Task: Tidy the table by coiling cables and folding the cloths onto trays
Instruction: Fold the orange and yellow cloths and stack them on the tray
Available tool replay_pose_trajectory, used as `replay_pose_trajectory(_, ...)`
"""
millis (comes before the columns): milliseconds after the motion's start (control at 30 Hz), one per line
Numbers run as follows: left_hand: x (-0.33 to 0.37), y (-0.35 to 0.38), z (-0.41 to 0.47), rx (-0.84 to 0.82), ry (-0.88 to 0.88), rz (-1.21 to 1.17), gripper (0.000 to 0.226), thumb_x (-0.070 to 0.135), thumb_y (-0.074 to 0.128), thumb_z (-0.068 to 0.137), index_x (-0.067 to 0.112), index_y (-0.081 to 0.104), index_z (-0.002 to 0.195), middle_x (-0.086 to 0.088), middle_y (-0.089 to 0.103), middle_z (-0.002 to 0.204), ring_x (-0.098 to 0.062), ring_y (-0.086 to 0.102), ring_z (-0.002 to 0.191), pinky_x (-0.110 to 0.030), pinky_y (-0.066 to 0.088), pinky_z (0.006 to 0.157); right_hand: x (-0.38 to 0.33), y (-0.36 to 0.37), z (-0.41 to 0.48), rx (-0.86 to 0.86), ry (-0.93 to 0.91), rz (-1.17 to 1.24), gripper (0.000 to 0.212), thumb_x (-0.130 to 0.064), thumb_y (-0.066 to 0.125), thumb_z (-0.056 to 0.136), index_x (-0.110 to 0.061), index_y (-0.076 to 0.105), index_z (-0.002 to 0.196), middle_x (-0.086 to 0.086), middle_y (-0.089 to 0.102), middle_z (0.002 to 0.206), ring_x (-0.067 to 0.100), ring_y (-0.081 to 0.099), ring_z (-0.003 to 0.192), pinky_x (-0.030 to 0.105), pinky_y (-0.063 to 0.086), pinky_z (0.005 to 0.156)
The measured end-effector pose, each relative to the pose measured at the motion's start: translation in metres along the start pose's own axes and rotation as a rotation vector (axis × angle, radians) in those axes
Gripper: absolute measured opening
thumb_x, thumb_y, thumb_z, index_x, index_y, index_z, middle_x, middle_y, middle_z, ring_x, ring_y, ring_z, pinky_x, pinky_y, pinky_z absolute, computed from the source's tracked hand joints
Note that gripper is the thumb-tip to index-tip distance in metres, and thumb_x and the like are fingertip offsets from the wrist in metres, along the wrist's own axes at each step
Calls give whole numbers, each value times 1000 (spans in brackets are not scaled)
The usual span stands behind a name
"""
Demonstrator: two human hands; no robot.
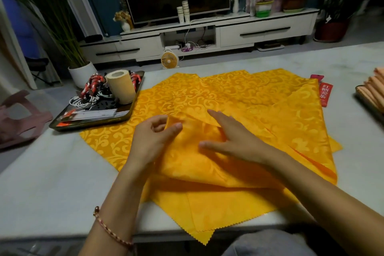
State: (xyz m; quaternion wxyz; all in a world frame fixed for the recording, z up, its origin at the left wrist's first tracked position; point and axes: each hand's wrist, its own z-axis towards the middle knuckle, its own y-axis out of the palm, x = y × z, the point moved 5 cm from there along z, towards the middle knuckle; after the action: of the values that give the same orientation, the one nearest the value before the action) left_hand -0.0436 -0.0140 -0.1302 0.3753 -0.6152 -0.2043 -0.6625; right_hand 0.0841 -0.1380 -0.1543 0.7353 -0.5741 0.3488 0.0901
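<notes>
One view only, head cam. Several yellow cloths w/ a swirl pattern lie fanned in an overlapping pile across the middle of the table, zigzag-cut edges hanging over the near edge. The top cloth sits nearest the person, partly folded over itself. Left hand pinches a turned-up edge of that cloth btwn thumb and fingertips; a bracelet rings its wrist. Right hand lies flat on the same cloth, fingers spread, pressing down just beside the pinch.

Dark tray at far left touches the pile's edge; on it are coiled cables, red-and-white and white, plus a pale roll. At far right a second tray carries folded orange cloths, well apart from the hands. A red packet lies beside the pile's far right corner.

Step in hand looks like a fold of the top cloth; cables seem done, most cloths not yet. To do it well: use the right palm as anchor on the crease line, carry the pinched edge across till edges meet, then smooth outward. Fabric looks thin and slick, so lower layers may drag along; lift one layer only and check corners before pressing.
</notes>
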Motion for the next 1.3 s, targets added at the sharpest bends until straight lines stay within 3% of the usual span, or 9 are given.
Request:
replay_pose_trajectory(67, 24, 2, 4, -108, 48, -8, 28, 24, 76, 64, 23, 68, 90, 7, 72, 81, 0, 67, 75, -14, 53, 63, -8, -25, -2, -61, 3, 176, 62, -44, 72, 75, -24, 49, 129, -10, 57, 125, 6, 53, 113, 26, 41, 95)
replay_pose_trajectory(167, 51, -2, 17, -129, 73, 45, 40, 39, 74, 56, 31, 66, 95, 8, 73, 90, -7, 68, 87, -24, 54, 73, -12, -53, -9, -104, -47, 221, 34, -37, 75, 73, -7, 60, 78, 1, 60, 69, 11, 54, 61, 27, 41, 57)
replay_pose_trajectory(367, 28, 37, 12, -405, -386, -448, 86, 66, 66, 58, 15, 53, 126, -15, 61, 125, -31, 60, 113, -46, 48, 92, 6, -82, -27, 82, 44, 791, 27, -30, 68, 72, -16, 67, 95, -3, 74, 88, 11, 70, 78, 20, 54, 60)
replay_pose_trajectory(467, 9, 87, -13, -519, -512, -472, 57, 51, 58, 75, 9, 66, 113, -13, 69, 110, -23, 68, 98, -34, 57, 76, 28, -77, -34, 218, 200, 952, 19, -18, 64, 83, -9, 65, 101, 7, 73, 96, 18, 69, 83, 32, 57, 73)
replay_pose_trajectory(700, 12, 119, -5, -236, -234, -290, 18, 24, 56, 91, 10, 67, 92, -2, 75, 84, -14, 71, 78, -25, 54, 62, 53, -73, -69, 162, 513, 969, 19, -24, 72, 78, -10, 60, 80, 6, 64, 77, 14, 58, 70, 29, 47, 66)
replay_pose_trajectory(900, 41, 119, -13, -15, 237, 92, 20, 30, 61, 83, 11, 65, 80, 9, 41, 137, -7, 32, 129, -20, 29, 105, 46, -111, -94, 648, 209, 348, 21, -26, 76, 74, -15, 72, 91, -12, 38, 138, 6, 28, 130, 28, 24, 107)
replay_pose_trajectory(1067, 69, 126, -23, -91, 573, 20, 42, 35, 67, 79, -4, 68, 62, 27, 57, 125, 4, 28, 136, -31, 24, 108, 42, -130, -112, 656, -10, 457, 29, -35, 68, 69, -15, 73, 90, -34, 35, 137, -5, 17, 138, 36, 12, 116)
replay_pose_trajectory(1200, 72, 141, -24, -187, 406, -196, 29, 40, 68, 73, 17, 64, 55, 8, 63, 65, -8, 58, 68, -27, 44, 62, 46, -139, -120, 693, 8, 660, 37, -36, 64, 64, -7, 73, 86, -23, 55, 119, 0, 45, 121, 41, 34, 108)
replay_pose_trajectory(1300, 64, 162, -20, -321, 201, -311, 21, 37, 73, 72, 18, 65, 68, -2, 65, 72, -18, 60, 69, -28, 47, 61, 60, -144, -122, 662, 57, 757, 52, -34, 65, 68, 11, 66, 94, 1, 63, 120, 18, 56, 114, 44, 44, 98)
